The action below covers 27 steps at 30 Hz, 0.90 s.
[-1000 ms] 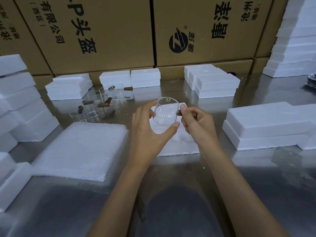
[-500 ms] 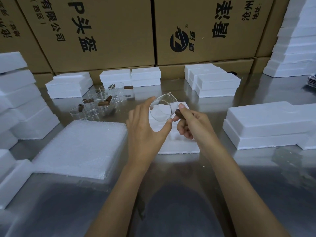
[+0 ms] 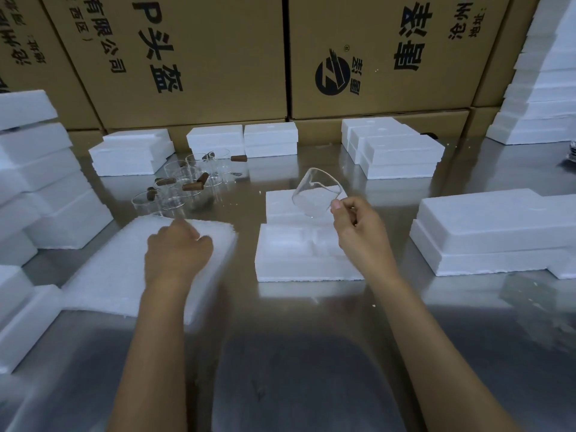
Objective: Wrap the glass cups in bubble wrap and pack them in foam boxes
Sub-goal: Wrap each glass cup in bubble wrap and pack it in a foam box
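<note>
**One-handed hold leaves glass cup exposed over steel table**

Right of centre, the right hand (image 3: 358, 227) pinches a tilted glass cup (image 3: 316, 196) by its side handle above an open foam box (image 3: 299, 260). At centre left, the left hand (image 3: 177, 251), fingers curled, presses the bubble wrap stack (image 3: 118, 269). A slipping pinch could drop the cup; more cups (image 3: 187, 185) stand close behind.

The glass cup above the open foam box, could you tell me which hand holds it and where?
The right hand holds the glass cup by its side handle, mostly hidden in the fingers.
</note>
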Each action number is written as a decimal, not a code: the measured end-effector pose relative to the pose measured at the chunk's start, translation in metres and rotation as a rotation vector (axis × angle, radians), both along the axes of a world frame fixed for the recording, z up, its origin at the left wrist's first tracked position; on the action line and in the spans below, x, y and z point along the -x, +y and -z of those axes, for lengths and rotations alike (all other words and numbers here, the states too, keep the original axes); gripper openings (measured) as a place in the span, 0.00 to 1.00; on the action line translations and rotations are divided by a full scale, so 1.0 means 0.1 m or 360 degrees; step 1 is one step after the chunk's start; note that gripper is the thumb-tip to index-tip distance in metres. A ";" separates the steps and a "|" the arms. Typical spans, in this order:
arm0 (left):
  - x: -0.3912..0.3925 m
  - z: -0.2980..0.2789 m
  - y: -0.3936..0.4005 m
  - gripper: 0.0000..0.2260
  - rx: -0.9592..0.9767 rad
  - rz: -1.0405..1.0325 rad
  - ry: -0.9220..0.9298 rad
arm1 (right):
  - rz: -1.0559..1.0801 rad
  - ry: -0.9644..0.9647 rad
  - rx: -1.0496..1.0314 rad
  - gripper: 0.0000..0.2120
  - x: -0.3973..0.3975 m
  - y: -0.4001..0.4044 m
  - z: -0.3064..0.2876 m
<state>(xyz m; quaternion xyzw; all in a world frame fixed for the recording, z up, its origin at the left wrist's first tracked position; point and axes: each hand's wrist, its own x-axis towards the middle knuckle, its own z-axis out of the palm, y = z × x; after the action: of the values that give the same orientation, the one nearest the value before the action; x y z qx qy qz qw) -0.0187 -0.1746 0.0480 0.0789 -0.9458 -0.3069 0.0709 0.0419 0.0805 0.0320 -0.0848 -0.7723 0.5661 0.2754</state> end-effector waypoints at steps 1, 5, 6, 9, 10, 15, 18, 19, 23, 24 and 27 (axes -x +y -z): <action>0.00 0.01 -0.05 0.09 0.0055 0.0012 -0.0143 | 0.0011 0.0014 -0.0078 0.11 0.01 -0.01 0.02; 0.03 -0.02 -0.14 0.13 0.0053 0.0068 -0.0299 | 0.0066 0.0079 -0.0277 0.09 0.03 -0.03 0.05; 0.03 -0.03 -0.15 0.12 0.0029 0.0078 -0.0313 | 0.0090 0.0106 -0.0294 0.09 0.03 -0.02 0.05; 0.05 -0.03 -0.17 0.09 0.0035 0.0072 -0.0330 | 0.0158 0.0207 -0.0294 0.07 0.00 -0.03 0.02; 0.05 -0.02 -0.16 0.09 0.0050 0.0048 -0.0313 | 0.0170 0.0235 -0.0284 0.07 -0.01 -0.04 0.01; 0.04 0.03 -0.14 0.09 0.0036 -0.0030 -0.0115 | 0.0217 0.0285 -0.0201 0.06 -0.03 -0.06 -0.04; 0.03 -0.02 -0.13 0.09 -0.0284 -0.0030 0.0162 | 0.0202 0.0315 -0.0078 0.08 -0.05 -0.09 -0.08; 0.02 -0.05 -0.11 0.08 -0.0501 0.0010 0.0220 | 0.0180 0.0316 -0.0020 0.09 -0.06 -0.10 -0.10; -0.07 -0.19 0.00 0.09 -0.1063 0.0306 0.0242 | -0.0056 0.0236 0.0347 0.11 -0.12 -0.16 -0.21; -0.09 -0.19 0.04 0.09 -0.1067 0.0388 0.0210 | -0.0172 0.0210 0.0459 0.11 -0.14 -0.17 -0.23; -0.11 -0.16 0.20 0.09 -0.1015 0.0566 0.0075 | -0.0562 0.0142 0.0662 0.12 -0.19 -0.25 -0.30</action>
<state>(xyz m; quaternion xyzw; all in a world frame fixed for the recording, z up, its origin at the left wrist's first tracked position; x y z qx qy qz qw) -0.0077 -0.1543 0.0639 -0.0758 -0.7995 -0.5958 0.0101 0.0608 0.0557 0.0621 0.0216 -0.6295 0.7549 0.1830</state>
